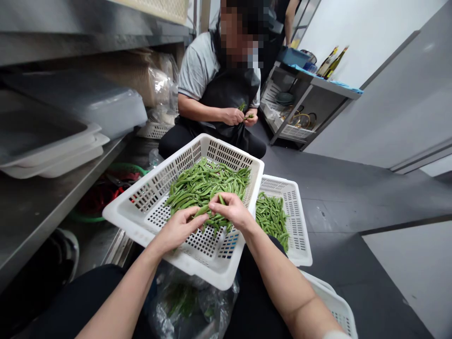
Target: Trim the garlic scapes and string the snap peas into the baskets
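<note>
Green pea pods [201, 183] lie heaped in a white slotted plastic basket [134, 226] in front of me. Over the near part of the heap, my left hand [180, 228] pinches one pod [202, 210] between thumb and fingers. My right hand [231, 210] is closed beside it, its fingertips at the other end of that pod. Another pod [221, 199] sticks up from the right hand's fingers. Below the basket a clear plastic bag [190, 306] holds green scraps. A second white basket [298, 226] with more pods [271, 219] stands to the right.
Across the basket a person in a dark apron [226, 94] sits holding pods. A steel shelf [70, 202] with plastic tubs [88, 103] runs along the left. A green basket [84, 218] stands under it. A metal rack [318, 87] with bottles [334, 63] stands at back right.
</note>
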Motion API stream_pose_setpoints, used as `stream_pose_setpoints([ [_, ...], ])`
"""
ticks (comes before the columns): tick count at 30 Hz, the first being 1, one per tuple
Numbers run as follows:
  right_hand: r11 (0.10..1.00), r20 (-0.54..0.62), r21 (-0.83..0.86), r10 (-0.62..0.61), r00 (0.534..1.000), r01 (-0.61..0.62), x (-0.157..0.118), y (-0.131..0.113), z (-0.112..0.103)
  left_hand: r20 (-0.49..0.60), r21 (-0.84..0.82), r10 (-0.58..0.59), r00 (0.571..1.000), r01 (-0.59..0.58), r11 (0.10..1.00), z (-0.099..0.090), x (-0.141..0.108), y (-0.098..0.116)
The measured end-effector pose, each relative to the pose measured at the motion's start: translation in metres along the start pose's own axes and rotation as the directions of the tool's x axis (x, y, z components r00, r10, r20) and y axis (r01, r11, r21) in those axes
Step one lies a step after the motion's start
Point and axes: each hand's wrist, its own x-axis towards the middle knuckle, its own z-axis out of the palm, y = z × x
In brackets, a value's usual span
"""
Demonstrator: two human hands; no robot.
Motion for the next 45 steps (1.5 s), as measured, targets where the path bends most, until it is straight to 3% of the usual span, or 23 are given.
stream_pose_setpoints([
  [4,0.995,-0.138,0.085,-0.035,0.99,0.047,0.0,-0.003,-0.01,-0.022,0.005,-0.053,0.998,0.053,0.999,-0.002,-0.002,0.001],
  [6,0.991,-0.122,0.136,0.008,0.993,0.008,0.0,-0.004,-0.013,-0.052,0.034,-0.027,0.998,0.029,0.999,-0.003,-0.002,0.0],
  [10,0.933,0.017,0.319,0.169,0.985,-0.166,0.001,-0.004,-0.016,-0.165,0.259,0.178,0.97,-0.132,0.957,-0.004,-0.001,-0.004],
  [14,0.841,0.042,0.497,0.22,0.975,-0.212,0.003,-0.001,-0.01,-0.237,0.376,0.342,0.909,-0.239,0.896,0.0,0.001,-0.009],
  [16,0.761,0.054,0.608,0.244,0.968,-0.226,0.004,0.0,-0.003,-0.269,0.33,0.352,0.897,-0.257,0.908,0.006,0.002,-0.01],
  [19,0.706,0.098,0.66,0.258,0.961,-0.257,0.004,0.003,0.01,-0.343,0.085,0.218,0.914,-0.201,0.976,0.013,0.004,-0.011],
  [22,0.862,0.121,0.434,0.233,0.965,-0.263,0.001,0.008,0.021,-0.43,-0.244,0.032,0.902,-0.15,0.958,0.015,0.008,-0.011],
  [24,0.977,0.161,0.106,0.166,0.973,-0.185,-0.003,0.01,0.024,-0.447,-0.413,-0.067,0.892,-0.14,0.9,0.011,0.009,-0.01],
  [25,0.992,0.168,-0.082,0.111,0.98,-0.098,-0.005,0.009,0.024,-0.432,-0.476,-0.108,0.895,-0.124,0.87,0.009,0.01,-0.009],
  [26,0.966,0.149,-0.258,0.025,0.989,0.014,-0.007,0.008,0.024,-0.401,-0.521,-0.141,0.905,-0.099,0.848,0.006,0.01,-0.009],
  [28,0.824,0.062,-0.519,-0.227,0.972,0.225,-0.011,0.005,0.019,-0.279,-0.542,-0.17,0.945,-0.009,0.84,0.0,0.008,-0.008],
  [31,0.6,0.015,-0.704,-0.523,0.852,0.381,-0.011,-0.001,0.007,-0.028,-0.448,-0.155,0.988,0.126,0.885,-0.004,0.004,-0.007],
  [33,0.504,0.123,-0.749,-0.532,0.838,0.43,-0.01,-0.002,-0.001,0.093,-0.385,-0.135,0.986,0.161,0.909,-0.005,0.0,-0.006],
  [35,0.488,0.224,-0.746,-0.457,0.861,0.453,-0.007,-0.002,-0.007,0.164,-0.353,-0.112,0.98,0.164,0.921,-0.006,-0.003,-0.003],
  [36,0.531,0.258,-0.713,-0.409,0.875,0.458,-0.006,-0.001,-0.008,0.194,-0.344,-0.099,0.976,0.162,0.925,-0.006,-0.005,-0.002],
  [38,0.713,0.283,-0.559,-0.315,0.906,0.423,-0.005,0.001,-0.006,0.236,-0.354,-0.066,0.969,0.15,0.923,-0.007,-0.008,0.001],
  [40,0.914,0.246,-0.285,-0.221,0.944,0.289,-0.004,0.003,-0.001,0.232,-0.43,-0.038,0.972,0.137,0.892,-0.007,-0.009,0.002],
  [41,0.972,0.199,-0.119,-0.175,0.964,0.201,-0.003,0.004,0.002,0.211,-0.489,-0.033,0.977,0.135,0.862,-0.006,-0.008,0.002],
  [43,0.976,0.05,0.203,-0.092,0.994,0.08,0.0,0.005,0.004,0.145,-0.606,-0.055,0.988,0.133,0.784,-0.003,-0.005,0.001],
  [45,0.895,-0.125,0.442,-0.004,0.992,0.059,0.003,0.004,0.0,0.104,-0.679,-0.095,0.99,0.14,0.721,-0.001,0.0,-0.001],
])
